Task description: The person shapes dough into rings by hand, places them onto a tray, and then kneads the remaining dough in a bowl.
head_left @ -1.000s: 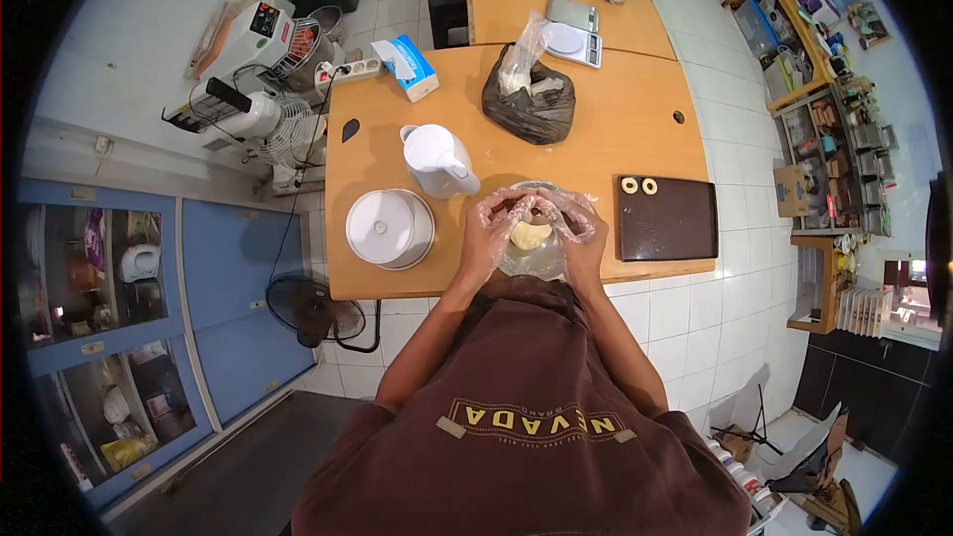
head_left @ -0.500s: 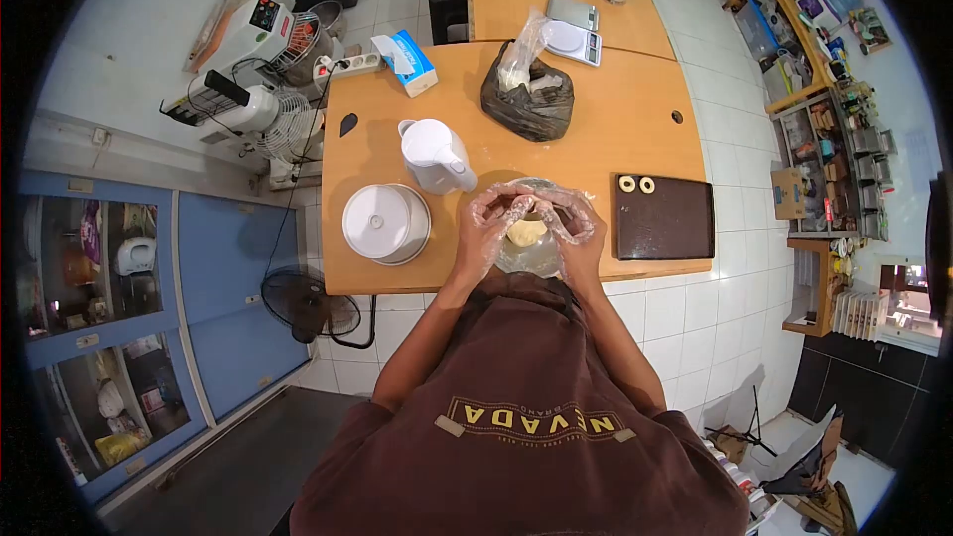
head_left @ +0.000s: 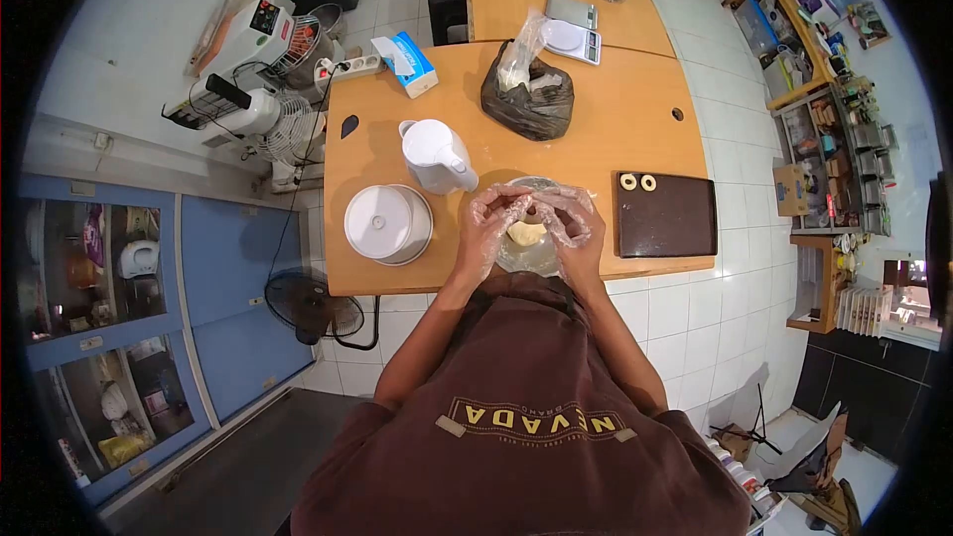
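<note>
My left hand (head_left: 488, 223) and my right hand (head_left: 574, 225) look covered by thin clear gloves dusted with white powder. Their fingertips meet in a pinch over a bowl (head_left: 511, 260) at the table's near edge. Whatever lies between the fingers is too small and too covered to make out. Below them a pale lump of dough (head_left: 526, 234) rests in the bowl. To the right, a dark baking tray (head_left: 665, 223) bears two small pale dough rings (head_left: 637, 182) in its far left corner.
Left of my hands stand a white lidded container (head_left: 379, 223) and a white pitcher (head_left: 435, 154). Farther back are a black plastic bag (head_left: 526, 111), a white kitchen scale (head_left: 571, 40) and a tissue pack (head_left: 409, 65). A black fan (head_left: 308, 306) stands beside the table's left edge.
My hands stay over the bowl while the fingers shift slightly and draw closer together, narrowing the gap between them. The tray and its rings stay in place.
</note>
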{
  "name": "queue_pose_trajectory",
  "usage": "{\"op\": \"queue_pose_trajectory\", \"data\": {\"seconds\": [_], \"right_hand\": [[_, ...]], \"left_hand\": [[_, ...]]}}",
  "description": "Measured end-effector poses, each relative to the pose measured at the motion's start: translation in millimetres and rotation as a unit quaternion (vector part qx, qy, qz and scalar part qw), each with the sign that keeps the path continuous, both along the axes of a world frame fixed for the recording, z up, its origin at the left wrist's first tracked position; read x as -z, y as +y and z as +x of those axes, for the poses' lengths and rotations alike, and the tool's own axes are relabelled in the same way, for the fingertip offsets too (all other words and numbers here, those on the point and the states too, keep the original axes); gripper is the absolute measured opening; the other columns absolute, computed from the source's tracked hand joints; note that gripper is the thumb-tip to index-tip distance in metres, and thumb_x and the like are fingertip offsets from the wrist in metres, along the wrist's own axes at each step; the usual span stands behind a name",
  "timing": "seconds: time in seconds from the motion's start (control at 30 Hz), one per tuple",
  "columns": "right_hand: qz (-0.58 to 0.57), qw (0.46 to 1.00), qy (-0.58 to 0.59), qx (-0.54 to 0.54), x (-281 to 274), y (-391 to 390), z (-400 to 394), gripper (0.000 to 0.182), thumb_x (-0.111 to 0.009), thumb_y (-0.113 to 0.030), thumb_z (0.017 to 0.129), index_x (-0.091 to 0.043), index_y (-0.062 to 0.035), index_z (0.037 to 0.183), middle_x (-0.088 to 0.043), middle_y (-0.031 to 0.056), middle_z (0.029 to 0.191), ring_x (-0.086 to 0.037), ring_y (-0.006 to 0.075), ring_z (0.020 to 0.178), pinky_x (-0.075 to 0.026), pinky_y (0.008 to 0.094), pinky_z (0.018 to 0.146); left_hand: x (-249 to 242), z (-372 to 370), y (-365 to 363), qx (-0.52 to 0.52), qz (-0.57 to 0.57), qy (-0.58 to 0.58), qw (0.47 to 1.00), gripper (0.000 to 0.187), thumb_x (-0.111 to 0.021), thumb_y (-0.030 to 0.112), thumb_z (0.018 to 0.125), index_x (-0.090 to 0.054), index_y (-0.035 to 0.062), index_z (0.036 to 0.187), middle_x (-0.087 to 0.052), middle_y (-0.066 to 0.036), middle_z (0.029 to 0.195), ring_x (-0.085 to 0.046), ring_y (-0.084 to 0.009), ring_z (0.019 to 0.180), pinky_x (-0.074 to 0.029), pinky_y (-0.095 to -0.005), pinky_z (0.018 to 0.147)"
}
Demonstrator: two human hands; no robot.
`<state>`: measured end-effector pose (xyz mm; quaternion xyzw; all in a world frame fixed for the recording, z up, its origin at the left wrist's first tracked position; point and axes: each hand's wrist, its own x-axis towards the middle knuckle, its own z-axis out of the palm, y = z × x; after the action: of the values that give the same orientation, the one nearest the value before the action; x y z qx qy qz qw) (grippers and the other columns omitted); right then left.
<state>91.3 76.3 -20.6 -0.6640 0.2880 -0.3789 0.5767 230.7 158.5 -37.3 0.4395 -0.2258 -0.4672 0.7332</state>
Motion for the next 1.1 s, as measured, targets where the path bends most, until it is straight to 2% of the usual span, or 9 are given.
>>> {"op": "queue_pose_trajectory", "data": {"seconds": [0.1, 0.2, 0.3, 0.37, 0.5, 0.67, 0.77, 0.87, 1.1], "right_hand": [[-0.105, 0.993, 0.043, -0.019, 3.1, -6.3, 0.4, 0.022, -0.07, 0.003, 0.094, -0.075, 0.0011, 0.116, -0.064, 0.012, 0.119, -0.064, 0.0206, 0.11, -0.052, 0.0313, 0.096], [-0.043, 0.999, -0.008, -0.011, -2.4, -5.0, 1.1, 0.025, -0.071, 0.004, 0.09, -0.074, 0.0012, 0.115, -0.068, 0.0126, 0.119, -0.064, 0.0226, 0.115, -0.052, 0.0349, 0.097], [0.112, 0.989, -0.091, -0.014, -4.2, 0.1, 4.2, 0.032, -0.072, 0.006, 0.089, -0.069, 0.0028, 0.122, -0.066, 0.0111, 0.123, -0.063, 0.0218, 0.119, -0.052, 0.0344, 0.101], [0.122, 0.988, -0.091, -0.023, 2.0, -1.2, 2.1, 0.036, -0.072, 0.007, 0.089, -0.066, 0.0033, 0.124, -0.065, 0.0105, 0.125, -0.064, 0.0215, 0.119, -0.053, 0.0344, 0.101], [0.152, 0.985, -0.07, -0.039, -4.8, 3.9, 7.0, 0.037, -0.072, 0.007, 0.089, -0.064, 0.0029, 0.125, -0.065, 0.0112, 0.125, -0.065, 0.0211, 0.116, -0.055, 0.0343, 0.1], [0.104, 0.994, -0.017, -0.008, -0.8, 3.8, 7.7, 0.034, -0.071, 0.005, 0.092, -0.064, 0.0031, 0.126, -0.068, 0.0125, 0.121, -0.068, 0.0197, 0.11, -0.057, 0.0331, 0.095], [0.092, 0.995, -0.031, 0.014, 6.6, 4.6, 8.0, 0.033, -0.07, 0.004, 0.094, -0.065, 0.0033, 0.126, -0.069, 0.0128, 0.119, -0.069, 0.0192, 0.107, -0.058, 0.0328, 0.093], [0.114, 0.993, -0.022, 0.007, 9.6, 8.4, 7.8, 0.032, -0.07, 0.002, 0.094, -0.066, 0.0035, 0.126, -0.07, 0.0118, 0.119, -0.069, 0.0182, 0.106, -0.058, 0.0322, 0.091], [0.166, 0.985, 0.026, -0.037, 5.7, 1.4, 5.0, 0.028, -0.071, -0.002, 0.096, -0.067, 0.0028, 0.124, -0.073, 0.0096, 0.111, -0.069, 0.0157, 0.102, -0.056, 0.0303, 0.091]], "left_hand": [[8.7, -1.0, 2.2, 0.013, 0.019, 0.009, 1.0, 0.023, -0.068, 0.003, 0.098, -0.067, -0.0017, 0.12, -0.071, -0.008, 0.115, -0.067, -0.0145, 0.106, -0.053, -0.0282, 0.093], [0.6, 0.1, 1.2, 0.018, 0.014, 0.007, 1.0, 0.027, -0.07, 0.003, 0.096, -0.065, -0.002, 0.122, -0.071, -0.009, 0.116, -0.067, -0.0161, 0.106, -0.053, -0.0302, 0.096], [-9.0, 0.9, 0.3, 0.0, -0.014, -0.01, 1.0, 0.033, -0.072, 0.002, 0.094, -0.062, -0.0028, 0.125, -0.071, -0.012, 0.117, -0.068, -0.0179, 0.106, -0.054, -0.032, 0.099], [-6.9, 2.1, 0.2, -0.017, -0.023, -0.037, 0.999, 0.036, -0.073, 0.003, 0.094, -0.06, -0.003, 0.127, -0.071, -0.013, 0.117, -0.069, -0.0186, 0.107, -0.054, -0.0321, 0.099], [-9.0, 7.3, 3.7, 0.018, 0.005, -0.125, 0.992, 0.035, -0.07, 0.002, 0.095, -0.06, -0.0031, 0.129, -0.071, -0.011, 0.119, -0.069, -0.0182, 0.107, -0.055, -0.0322, 0.097], [-8.1, 8.7, 0.2, 0.031, -0.003, -0.258, 0.966, 0.037, -0.068, -0.001, 0.095, -0.061, -0.0022, 0.131, -0.071, -0.009, 0.118, -0.07, -0.0163, 0.105, -0.057, -0.0319, 0.093], [-15.3, 7.0, -1.3, 0.015, 0.015, -0.184, 0.983, 0.039, -0.069, -0.006, 0.092, -0.062, -0.0023, 0.13, -0.071, -0.009, 0.118, -0.069, -0.0158, 0.105, -0.057, -0.0315, 0.093], [-14.4, 13.5, 0.0, 0.018, 0.028, -0.204, 0.978, 0.041, -0.069, -0.009, 0.09, -0.061, -0.0025, 0.13, -0.071, -0.01, 0.119, -0.07, -0.0169, 0.107, -0.058, -0.0315, 0.094], [2.6, 17.6, 1.1, 0.011, 0.022, -0.175, 0.984, 0.033, -0.066, -0.009, 0.091, -0.068, -0.0039, 0.124, -0.07, -0.014, 0.121, -0.07, -0.0203, 0.109, -0.057, -0.032, 0.096]]}}
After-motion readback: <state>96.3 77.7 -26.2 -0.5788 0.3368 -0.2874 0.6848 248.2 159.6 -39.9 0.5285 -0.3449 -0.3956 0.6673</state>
